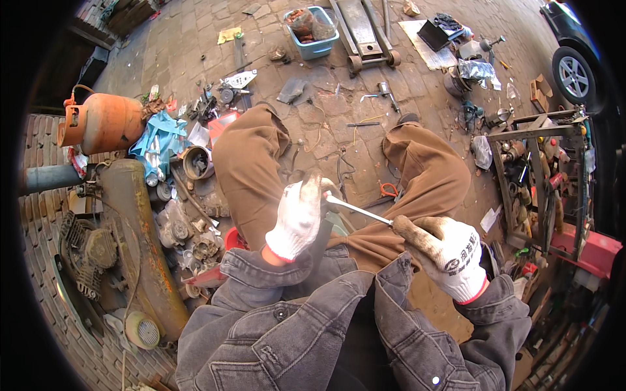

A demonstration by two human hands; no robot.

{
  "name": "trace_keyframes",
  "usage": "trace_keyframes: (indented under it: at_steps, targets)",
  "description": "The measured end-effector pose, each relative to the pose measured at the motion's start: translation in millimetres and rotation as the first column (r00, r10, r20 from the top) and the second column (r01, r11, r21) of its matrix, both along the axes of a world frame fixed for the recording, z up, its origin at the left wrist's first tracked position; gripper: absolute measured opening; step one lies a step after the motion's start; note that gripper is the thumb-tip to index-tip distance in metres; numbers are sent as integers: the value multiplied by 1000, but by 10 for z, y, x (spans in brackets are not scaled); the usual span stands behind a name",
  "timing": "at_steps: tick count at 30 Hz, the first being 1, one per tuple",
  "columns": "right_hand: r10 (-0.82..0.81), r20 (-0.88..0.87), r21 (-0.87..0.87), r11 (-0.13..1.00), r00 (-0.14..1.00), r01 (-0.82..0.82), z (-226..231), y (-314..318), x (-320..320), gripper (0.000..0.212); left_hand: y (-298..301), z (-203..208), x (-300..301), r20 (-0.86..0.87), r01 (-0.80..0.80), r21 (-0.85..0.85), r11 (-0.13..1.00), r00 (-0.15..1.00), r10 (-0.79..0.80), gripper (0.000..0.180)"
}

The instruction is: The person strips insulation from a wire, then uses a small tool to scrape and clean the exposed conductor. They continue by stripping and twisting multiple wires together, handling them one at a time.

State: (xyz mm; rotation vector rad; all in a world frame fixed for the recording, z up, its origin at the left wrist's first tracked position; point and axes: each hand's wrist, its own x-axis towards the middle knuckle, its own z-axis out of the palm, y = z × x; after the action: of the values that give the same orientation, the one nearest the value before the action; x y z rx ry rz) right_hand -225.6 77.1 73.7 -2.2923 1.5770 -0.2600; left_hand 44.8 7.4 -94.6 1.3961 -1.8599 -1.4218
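A slim silver metal bar (362, 210), wrench-like, spans the gap between my hands above my brown-trousered lap. Its far left end meets the fingers of my left hand (298, 218), closed at that tip. My right hand (447, 253) is wrapped around the other end, its dark-stained fingers pointing toward the left. Both hands wear white knit gloves with dirty fingertips. Both ends of the bar are covered by the gloves, so its exact kind stays unclear.
An orange gas cylinder (107, 124) lies at left, beside a rusty tank (147, 241) and greasy engine parts. Ahead are a blue bin (312, 44) and a floor jack (366, 39). A metal rack (538, 176) of tools stands right, near a parked car (574, 52).
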Motion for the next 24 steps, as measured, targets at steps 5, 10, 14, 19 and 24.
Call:
trace_keyframes:
  at_steps: [5,10,14,19,24]
  targets:
    - [115,-107,-50,991,988,-120,5,-22,-56,44,-37,-3,2,-62,28,-10,1000,998,-29,36]
    - [104,-124,-19,994,987,-107,-20,-24,-70,42,-54,-16,52,-198,-8,51,999,980,18,55]
    - [-73,135,115,992,988,58,-64,22,-26,40,-88,-19,129,-72,158,142,977,986,-149,36]
    - [-166,154,262,957,974,121,-6,93,-68,43,-24,35,105,239,344,-286,895,929,-281,47]
    - [-106,118,277,958,987,70,-48,59,-139,43,-10,1,39,143,163,-714,681,986,-86,52]
